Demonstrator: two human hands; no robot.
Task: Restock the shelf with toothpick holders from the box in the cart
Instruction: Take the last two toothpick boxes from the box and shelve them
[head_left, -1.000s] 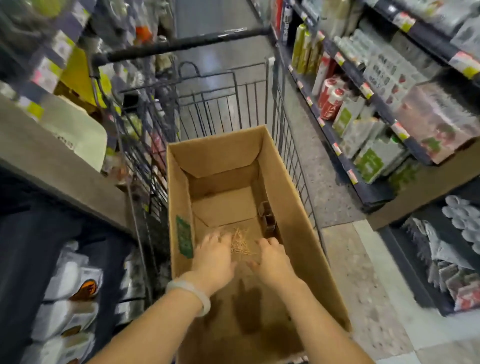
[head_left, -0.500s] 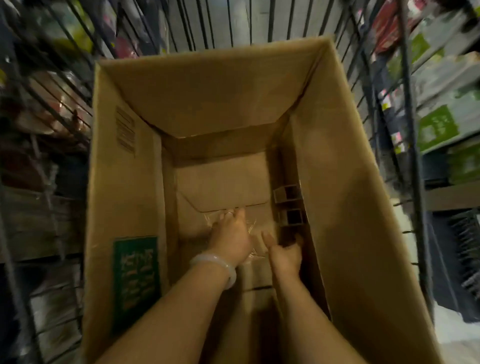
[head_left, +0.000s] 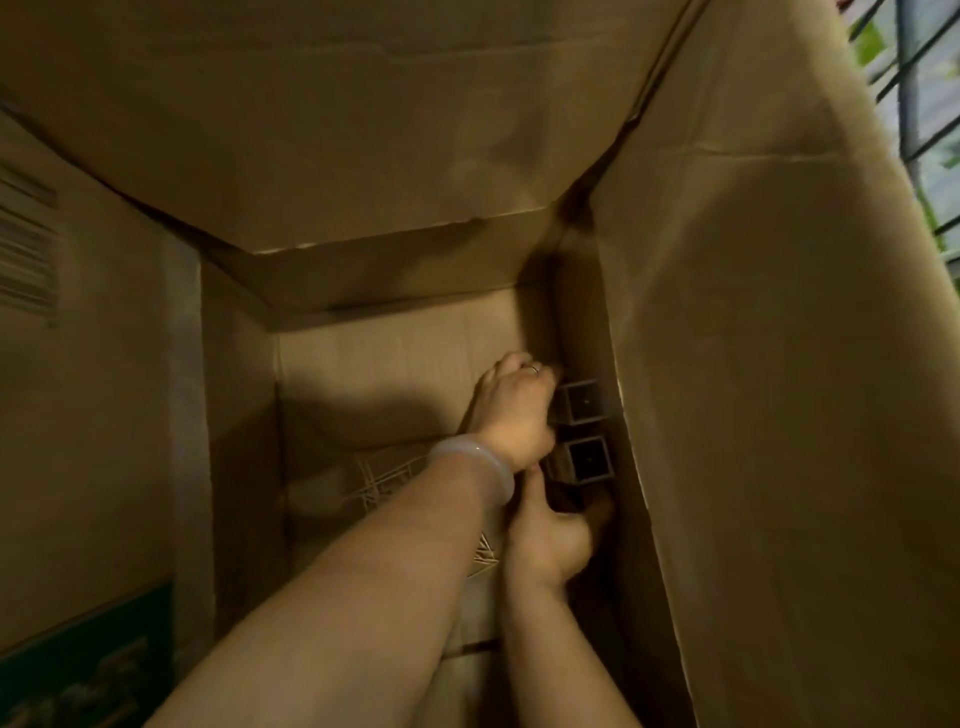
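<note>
Deep inside the cardboard box (head_left: 727, 364), at the lower right of its floor, two toothpick holders are seen standing against the right-hand wall, one just behind the other. The farther holder (head_left: 586, 401) and the nearer holder (head_left: 589, 458) are square tubes with their open ends turned up toward the camera, so their long axes are judged to run upright from the box floor.

The left hand (head_left: 511, 410) is reached across from the lower left of the frame and is laid against the left side of the farther holder; its fingers are curled down at that side, but whether the holder is actually gripped cannot be told, since the fingertips are hidden. The right hand (head_left: 548, 540) is placed just below the nearer holder, thumb raised toward its left edge and fingers curled into the shadow beneath; a grasp cannot be confirmed there either.

Both holders lie to the right of the hands and slightly above them in the frame. The left hand is nearer to the farther holder, the right hand to the nearer one. A straight upward lift along the wall is judged to be called for.

Loose toothpicks (head_left: 382, 480) are scattered on the box floor left of the forearms. A pale bangle (head_left: 475, 457) is worn on the left wrist. Cart wires (head_left: 914, 78) are glimpsed at the upper right.
</note>
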